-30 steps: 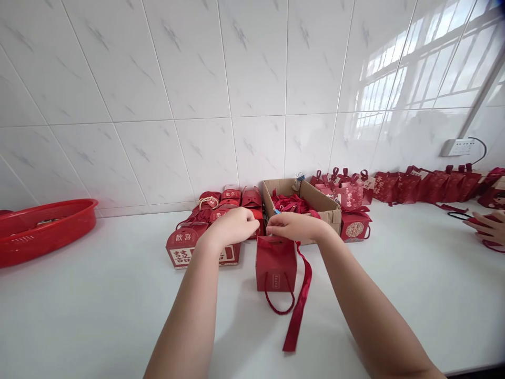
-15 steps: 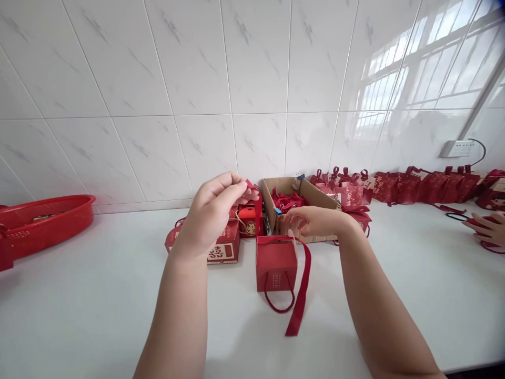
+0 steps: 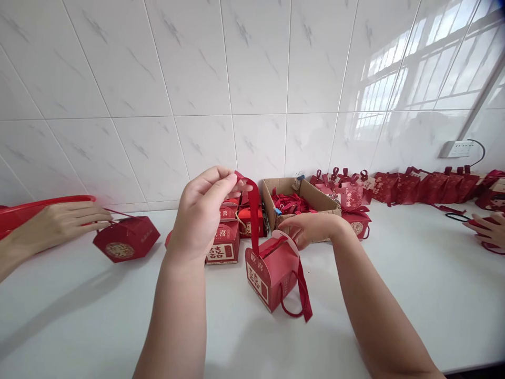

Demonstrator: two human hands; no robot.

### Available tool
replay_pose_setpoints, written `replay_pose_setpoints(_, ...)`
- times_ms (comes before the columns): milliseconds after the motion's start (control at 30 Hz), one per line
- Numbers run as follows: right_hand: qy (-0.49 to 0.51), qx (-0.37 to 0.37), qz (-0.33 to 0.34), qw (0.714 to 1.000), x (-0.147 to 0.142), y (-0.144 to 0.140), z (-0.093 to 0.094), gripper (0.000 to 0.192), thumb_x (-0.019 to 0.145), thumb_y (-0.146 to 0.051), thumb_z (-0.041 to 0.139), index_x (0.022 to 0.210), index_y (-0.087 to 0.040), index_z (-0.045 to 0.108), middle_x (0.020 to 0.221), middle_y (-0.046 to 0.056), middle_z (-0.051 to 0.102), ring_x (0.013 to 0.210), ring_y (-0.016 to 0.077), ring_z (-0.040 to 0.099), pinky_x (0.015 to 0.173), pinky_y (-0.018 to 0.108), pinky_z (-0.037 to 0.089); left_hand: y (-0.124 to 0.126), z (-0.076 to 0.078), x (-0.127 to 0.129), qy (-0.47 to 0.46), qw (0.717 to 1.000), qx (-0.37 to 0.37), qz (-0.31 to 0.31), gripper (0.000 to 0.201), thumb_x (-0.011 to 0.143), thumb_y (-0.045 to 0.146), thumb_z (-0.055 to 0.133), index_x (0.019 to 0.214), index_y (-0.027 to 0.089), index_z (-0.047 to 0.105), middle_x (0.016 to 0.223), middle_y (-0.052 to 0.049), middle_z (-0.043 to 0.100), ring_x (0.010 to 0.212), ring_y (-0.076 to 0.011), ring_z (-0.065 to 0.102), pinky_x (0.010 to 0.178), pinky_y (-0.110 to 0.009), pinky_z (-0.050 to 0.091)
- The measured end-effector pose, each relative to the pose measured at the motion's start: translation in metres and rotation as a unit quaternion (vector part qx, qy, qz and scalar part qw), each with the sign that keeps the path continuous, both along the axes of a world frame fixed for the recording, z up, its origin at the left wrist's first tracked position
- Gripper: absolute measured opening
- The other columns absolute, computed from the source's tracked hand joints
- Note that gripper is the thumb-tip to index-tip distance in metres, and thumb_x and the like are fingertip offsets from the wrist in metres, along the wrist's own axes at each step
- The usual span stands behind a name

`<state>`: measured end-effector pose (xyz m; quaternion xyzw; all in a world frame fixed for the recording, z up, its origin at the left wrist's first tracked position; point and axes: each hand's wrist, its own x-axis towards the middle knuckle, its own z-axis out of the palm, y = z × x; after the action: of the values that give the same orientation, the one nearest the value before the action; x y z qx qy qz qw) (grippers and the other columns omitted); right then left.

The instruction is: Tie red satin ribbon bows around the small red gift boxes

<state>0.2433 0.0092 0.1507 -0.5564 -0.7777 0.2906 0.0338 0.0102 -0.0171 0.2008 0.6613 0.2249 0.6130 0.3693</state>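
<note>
My left hand is raised with its fingertips pinched on one end of a dark red ribbon. From there the ribbon drops to the top of a small red gift box, passes along it and hangs down the right side. The box stands upright on the table, turned at an angle, with gold characters on its near-left end and a rope handle drooping in front. My right hand curls at the box's far right end panel, touching it; some fingertips are hidden behind the panel.
Behind stands a cardboard box holding red ribbons. Other red gift boxes sit left of it; finished-looking ones line the wall at right. Another person's hand holds a red box near a red basket; another hand is far right.
The gift box has turned so its printed end faces front-left. My left hand has drawn the ribbon slightly left. Another person's hand with a red box has come in at left.
</note>
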Motion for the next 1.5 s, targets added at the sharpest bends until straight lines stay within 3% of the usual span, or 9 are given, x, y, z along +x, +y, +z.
replay_pose_setpoints(100, 0.001, 0.010, 0.030, 0.999, -0.001, 0.007, -0.005, 0.063, 0.061, -0.023, 0.068, 0.123, -0.027, 0.057, 0.114, 0.002, 0.065, 0.099, 0.0230, 0.061, 0.073, 0.028, 0.047, 0.001, 0.000, 0.000, -0.014, 1.000, 0.001, -0.001, 0.012, 0.082, 0.024, 0.058, 0.073, 0.019, 0.063, 0.083, -0.001, 0.063, 0.082, -0.0166, 0.064, 0.070, -0.027, 0.049)
replay_pose_setpoints(200, -0.032, 0.015, 0.003, 0.999, -0.001, 0.009, -0.006, 0.030, 0.066, -0.026, 0.062, 0.096, -0.025, 0.069, 0.095, 0.002, 0.069, 0.086, 0.0212, 0.062, 0.065, 0.027, 0.044, 0.002, 0.000, 0.001, -0.033, 0.999, -0.009, 0.001, 0.010, 0.082, 0.025, 0.059, 0.075, 0.018, 0.064, 0.102, -0.003, 0.065, 0.081, -0.0157, 0.065, 0.064, -0.025, 0.049)
replay_pose_setpoints(267, -0.048, 0.018, -0.018, 0.999, 0.000, 0.005, -0.004, 0.013, 0.071, -0.028, 0.056, 0.075, -0.021, 0.067, 0.081, 0.002, 0.067, 0.075, 0.0194, 0.061, 0.058, 0.027, 0.040, 0.001, 0.001, 0.001, -0.032, 0.999, -0.017, -0.001, 0.011, 0.082, 0.026, 0.059, 0.076, 0.018, 0.063, 0.106, -0.005, 0.066, 0.081, -0.0162, 0.066, 0.063, -0.025, 0.049)
replay_pose_setpoints(333, -0.056, 0.039, -0.036, 0.997, 0.001, -0.001, 0.001, 0.016, 0.074, -0.030, 0.053, 0.066, -0.019, 0.061, 0.073, 0.003, 0.063, 0.067, 0.0177, 0.056, 0.054, 0.028, 0.036, 0.000, 0.001, 0.001, -0.029, 0.999, -0.027, -0.007, 0.013, 0.082, 0.027, 0.059, 0.074, 0.018, 0.061, 0.104, -0.006, 0.068, 0.082, -0.0173, 0.066, 0.062, -0.025, 0.049)
replay_pose_setpoints(533, 0.018, 0.088, -0.074, 0.993, 0.001, -0.024, 0.014, 0.006, 0.074, -0.024, 0.053, 0.077, -0.020, 0.057, 0.081, 0.002, 0.063, 0.069, 0.0156, 0.055, 0.054, 0.026, 0.039, 0.002, 0.000, 0.000, -0.045, 0.998, -0.031, -0.021, 0.012, 0.083, 0.027, 0.059, 0.074, 0.018, 0.060, 0.087, -0.003, 0.068, 0.079, -0.0167, 0.066, 0.060, -0.025, 0.049)
replay_pose_setpoints(700, 0.032, 0.211, -0.114, 0.970, 0.000, -0.032, 0.018, 0.021, 0.077, -0.024, 0.053, 0.097, -0.023, 0.058, 0.084, 0.002, 0.062, 0.071, 0.0159, 0.055, 0.056, 0.026, 0.040, 0.006, -0.002, 0.000, -0.057, 0.998, -0.020, -0.010, 0.010, 0.081, 0.024, 0.060, 0.073, 0.019, 0.061, 0.074, 0.000, 0.061, 0.072, -0.0140, 0.063, 0.062, -0.025, 0.049)
replay_pose_setpoints(967, 0.140, 0.302, -0.136, 0.933, 0.003, -0.043, 0.023, 0.018, 0.078, -0.025, 0.050, 0.089, -0.021, 0.065, 0.094, 0.004, 0.066, 0.077, 0.0168, 0.058, 0.064, 0.028, 0.045, 0.007, -0.003, 0.002, -0.046, 0.999, -0.001, 0.019, 0.009, 0.078, 0.025, 0.063, 0.083, 0.019, 0.069, 0.081, -0.001, 0.066, 0.074, -0.0127, 0.063, 0.076, -0.028, 0.052)
replay_pose_setpoints(1333, 0.226, 0.421, -0.153, 0.865, 0.003, -0.039, 0.020, 0.019, 0.081, -0.022, 0.055, 0.090, -0.023, 0.072, 0.095, 0.003, 0.068, 0.085, 0.0178, 0.061, 0.070, 0.029, 0.050, 0.006, -0.005, 0.001, -0.030, 0.999, -0.003, 0.029, 0.019, 0.074, 0.019, 0.068, 0.093, 0.019, 0.072, 0.077, -0.002, 0.065, 0.072, -0.0122, 0.060, 0.064, -0.023, 0.050)
replay_pose_setpoints(1500, 0.266, 0.424, -0.158, 0.851, 0.000, -0.042, 0.022, 0.019, 0.080, -0.021, 0.057, 0.089, -0.022, 0.073, 0.086, 0.004, 0.069, 0.078, 0.0181, 0.063, 0.069, 0.030, 0.052, 0.007, -0.005, 0.003, -0.019, 0.999, -0.010, 0.033, 0.020, 0.073, 0.018, 0.069, 0.092, 0.019, 0.073, 0.078, -0.002, 0.066, 0.070, -0.0115, 0.060, 0.068, -0.024, 0.050)
